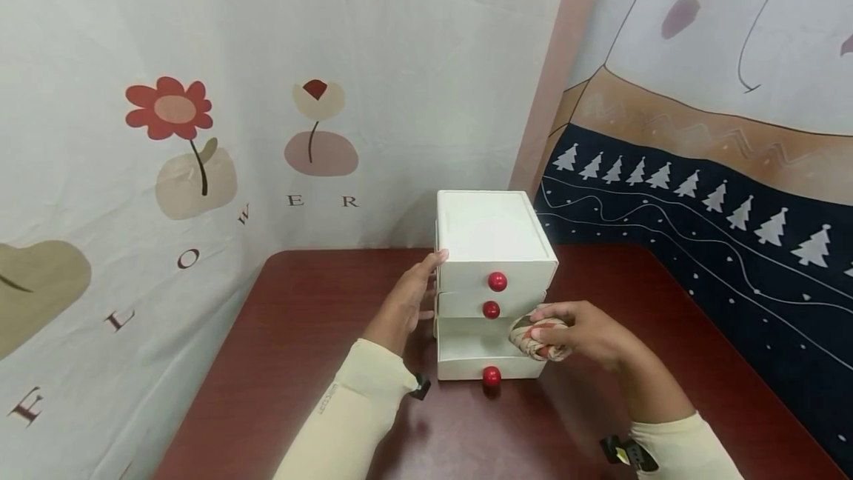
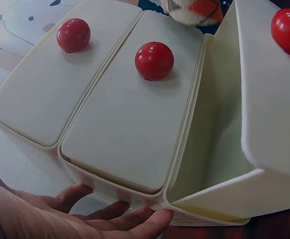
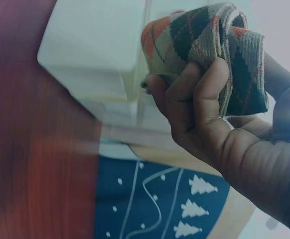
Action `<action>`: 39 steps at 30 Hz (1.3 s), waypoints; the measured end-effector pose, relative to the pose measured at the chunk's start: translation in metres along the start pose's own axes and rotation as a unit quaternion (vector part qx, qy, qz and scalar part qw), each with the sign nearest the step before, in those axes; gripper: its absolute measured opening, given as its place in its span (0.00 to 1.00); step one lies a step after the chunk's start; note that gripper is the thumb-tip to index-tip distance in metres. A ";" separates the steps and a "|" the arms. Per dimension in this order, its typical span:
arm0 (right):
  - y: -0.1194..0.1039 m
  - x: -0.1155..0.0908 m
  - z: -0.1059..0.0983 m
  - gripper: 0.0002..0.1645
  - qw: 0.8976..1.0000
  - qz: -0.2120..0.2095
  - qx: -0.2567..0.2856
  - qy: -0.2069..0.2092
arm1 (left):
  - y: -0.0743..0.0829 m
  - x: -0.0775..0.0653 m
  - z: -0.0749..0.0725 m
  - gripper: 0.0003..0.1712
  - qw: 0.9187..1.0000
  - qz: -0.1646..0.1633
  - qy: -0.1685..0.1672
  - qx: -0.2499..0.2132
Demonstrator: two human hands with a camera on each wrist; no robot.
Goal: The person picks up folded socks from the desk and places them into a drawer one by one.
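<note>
A small white cabinet (image 1: pixel 496 227) with three drawers and round red knobs stands on the table. Its bottom drawer (image 1: pixel 460 369) is pulled out, while the upper two are closed. My left hand (image 1: pixel 402 302) rests along the cabinet's left side, thumb at the top front corner and fingers spread on the side wall (image 2: pixel 110 186). A folded argyle sock (image 3: pixel 244 69), knitted in grey, dark green and orange, is held between my right hand's (image 3: pixel 205 107) thumb and curled fingers. In the head view that sock overlaps the right end of the opened drawer.
The dark red-brown table (image 1: pixel 320 317) reaches back to a pale wall cloth (image 1: pixel 400 80) printed with flowers and letters. On the right hangs a dark blue cloth (image 1: pixel 666 228) with white trees. The bottom drawer's red knob (image 1: pixel 491 376) juts out toward the front.
</note>
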State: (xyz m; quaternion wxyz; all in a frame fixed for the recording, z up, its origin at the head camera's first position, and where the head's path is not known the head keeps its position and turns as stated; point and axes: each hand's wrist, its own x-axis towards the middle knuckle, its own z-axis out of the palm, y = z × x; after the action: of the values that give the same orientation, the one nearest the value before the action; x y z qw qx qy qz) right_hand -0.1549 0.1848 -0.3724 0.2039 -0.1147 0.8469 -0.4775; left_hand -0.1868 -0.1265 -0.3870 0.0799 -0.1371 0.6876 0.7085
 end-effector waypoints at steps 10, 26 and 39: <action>-0.002 0.022 0.030 0.24 0.997 0.023 0.073 -0.008 | -0.003 0.001 -0.001 0.52 1.000 0.009 -0.004 -0.002; -0.002 0.045 0.059 0.24 1.000 0.018 0.008 -0.004 | -0.002 -0.001 -0.002 0.52 1.000 0.012 -0.010 -0.003; 0.005 0.054 0.082 0.23 0.991 -0.038 -0.120 0.032 | 0.000 -0.003 -0.003 0.52 1.000 0.010 -0.013 -0.002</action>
State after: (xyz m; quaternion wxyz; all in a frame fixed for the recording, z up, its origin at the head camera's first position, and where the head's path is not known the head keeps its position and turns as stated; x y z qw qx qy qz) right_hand -0.1659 0.1035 -0.4276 0.1429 -0.1555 0.8993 -0.3830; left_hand -0.1832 -0.1292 -0.3864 0.0819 -0.1212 0.6863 0.7124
